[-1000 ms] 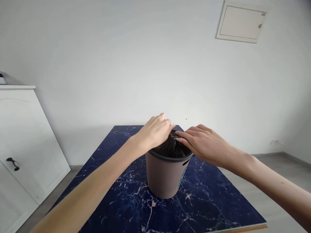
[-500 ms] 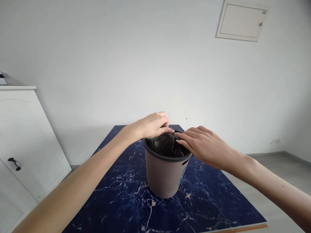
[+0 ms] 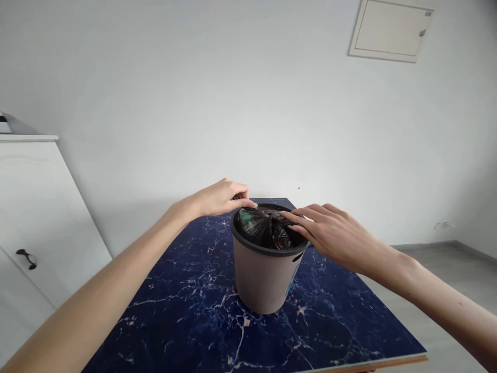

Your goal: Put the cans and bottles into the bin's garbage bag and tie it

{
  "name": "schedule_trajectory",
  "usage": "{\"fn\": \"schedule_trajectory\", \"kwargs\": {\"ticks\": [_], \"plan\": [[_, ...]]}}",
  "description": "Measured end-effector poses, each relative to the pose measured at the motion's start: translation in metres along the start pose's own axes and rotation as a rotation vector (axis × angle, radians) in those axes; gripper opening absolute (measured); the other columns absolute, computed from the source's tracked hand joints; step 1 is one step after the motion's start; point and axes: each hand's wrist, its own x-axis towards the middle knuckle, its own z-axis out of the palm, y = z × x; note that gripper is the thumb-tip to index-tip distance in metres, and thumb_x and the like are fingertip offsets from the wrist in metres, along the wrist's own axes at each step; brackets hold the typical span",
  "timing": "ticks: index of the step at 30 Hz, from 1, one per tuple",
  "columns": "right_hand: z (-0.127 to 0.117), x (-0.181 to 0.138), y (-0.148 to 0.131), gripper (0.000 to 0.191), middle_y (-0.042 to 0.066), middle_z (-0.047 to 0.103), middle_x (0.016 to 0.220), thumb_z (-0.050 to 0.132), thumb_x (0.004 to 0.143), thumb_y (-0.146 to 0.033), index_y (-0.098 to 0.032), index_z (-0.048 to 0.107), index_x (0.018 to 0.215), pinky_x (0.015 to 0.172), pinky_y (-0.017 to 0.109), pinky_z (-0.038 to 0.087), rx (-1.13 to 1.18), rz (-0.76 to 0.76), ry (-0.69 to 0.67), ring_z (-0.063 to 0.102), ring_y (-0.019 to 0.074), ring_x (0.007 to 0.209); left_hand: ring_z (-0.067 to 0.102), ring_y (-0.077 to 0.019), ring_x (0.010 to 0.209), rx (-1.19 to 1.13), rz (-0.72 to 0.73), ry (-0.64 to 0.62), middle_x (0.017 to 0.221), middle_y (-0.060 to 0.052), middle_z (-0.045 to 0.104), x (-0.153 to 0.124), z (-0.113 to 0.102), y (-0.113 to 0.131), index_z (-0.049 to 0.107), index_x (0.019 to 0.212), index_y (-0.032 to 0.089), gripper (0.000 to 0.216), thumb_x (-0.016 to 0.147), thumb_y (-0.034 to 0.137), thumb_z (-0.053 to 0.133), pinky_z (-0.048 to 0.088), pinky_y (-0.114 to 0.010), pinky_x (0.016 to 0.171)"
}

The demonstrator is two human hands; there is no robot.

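Stretching sideways: black bag, left hand to right hand; bin upright.

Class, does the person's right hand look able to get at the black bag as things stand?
Probably yes: the right hand reaches over the bin, its fingertips right at the gathered black bag, with nothing visible in the way.

We record one dark-blue, white-veined, marble-patterned bench, brown-edged at near right; standing upright on it, one tapered, round, dark-rimmed, greyish-brown bin.
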Motion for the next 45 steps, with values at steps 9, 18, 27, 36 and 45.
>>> {"fn": "schedule_trajectory", "kwargs": {"ticks": [9,18,27,36,45], "plan": [[0.007,-0.013,0.004,0.043,0.011,0.065,0.148,0.036,0.114,-0.029,-0.025,0.063,0.147,0.093,0.048,0.056,0.060,0.008,-0.015,0.066,0.0314,0.123,0.040,-0.0091,0.052,0.005,-0.043,0.070,0.076,-0.003,0.069,-0.017,-0.003,-0.007,0.061,0.079,0.019,0.037,0.100,0.050,0.060,0.028,-0.027,0.054],[-0.002,0.007,0.014,0.048,0.009,0.072,0.138,0.034,0.114,-0.046,-0.028,0.067,0.144,0.098,0.049,0.056,0.349,0.067,-0.169,0.067,0.0310,0.124,0.045,-0.0118,0.056,-0.065,-0.133,0.122,0.071,0.000,0.063,-0.029,0.011,0.001,0.069,0.088,0.021,0.044,0.098,0.062,0.060,0.032,-0.027,0.055],[-0.044,0.045,-0.004,0.042,0.010,0.074,0.129,0.060,0.103,-0.049,-0.027,0.068,0.138,0.088,0.044,0.056,0.505,0.118,-0.194,0.070,0.0311,0.114,0.062,-0.0175,0.076,-0.202,-0.145,0.391,0.092,-0.004,0.071,-0.044,0.035,-0.001,0.070,0.102,0.025,0.044,0.105,0.063,0.048,0.043,-0.030,0.066],[-0.034,0.069,-0.022,0.011,0.006,0.077,0.104,0.072,0.096,-0.032,-0.023,0.073,0.102,0.067,0.037,0.046,0.418,0.040,-0.308,0.071,0.0260,0.090,0.064,-0.0215,0.078,-0.374,-0.564,0.608,0.083,-0.004,0.067,-0.099,0.153,-0.079,0.062,0.089,0.023,0.060,0.105,0.071,0.030,0.048,-0.033,0.073],[-0.021,0.074,-0.025,0.019,0.001,0.069,0.073,0.054,0.097,-0.023,-0.023,0.056,0.078,0.058,0.032,0.033,0.456,0.120,-0.308,0.059,0.0173,0.062,0.058,-0.0232,0.065,-0.289,-0.586,0.409,0.071,-0.004,0.061,-0.140,0.216,-0.110,0.062,0.083,0.024,0.063,0.100,0.077,0.033,0.040,-0.034,0.061]]}}
